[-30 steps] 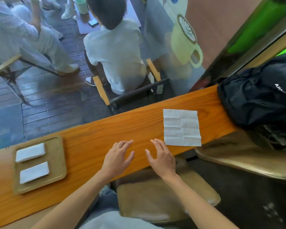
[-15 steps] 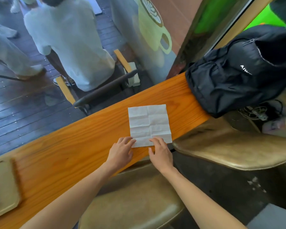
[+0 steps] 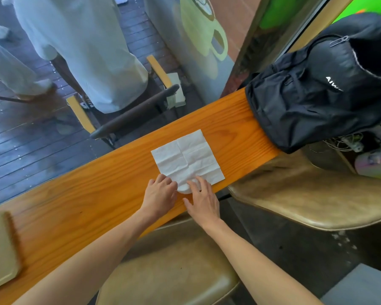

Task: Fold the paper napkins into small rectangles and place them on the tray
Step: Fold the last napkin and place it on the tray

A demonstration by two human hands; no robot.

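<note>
White and creased into a grid, the square paper napkin (image 3: 187,158) lies spread on the orange wooden counter (image 3: 79,205), towards its right end. Both hands are at its near edge. The left hand (image 3: 160,194) has its fingers curled onto the near left corner and appears to pinch it. The right hand (image 3: 204,202) has fingers and thumb closed on the edge beside it, where the paper is raised into a small curl. I judge this to be the start of the first fold: the near edge is being lifted, and nothing is folded over yet.

The next move calls for carrying that edge across to the far edge, lining up the corners, then pressing the crease flat. The tissue is thin and likely to bunch or tear if pulled unevenly.

The tan rectangular tray (image 3: 0,249) sits at the far left of the counter, well apart from the napkin. A black fabric backpack (image 3: 317,91) rests on the counter's right end, near the napkin but not touching it. Tan cushioned stools (image 3: 295,194) stand below the counter.
</note>
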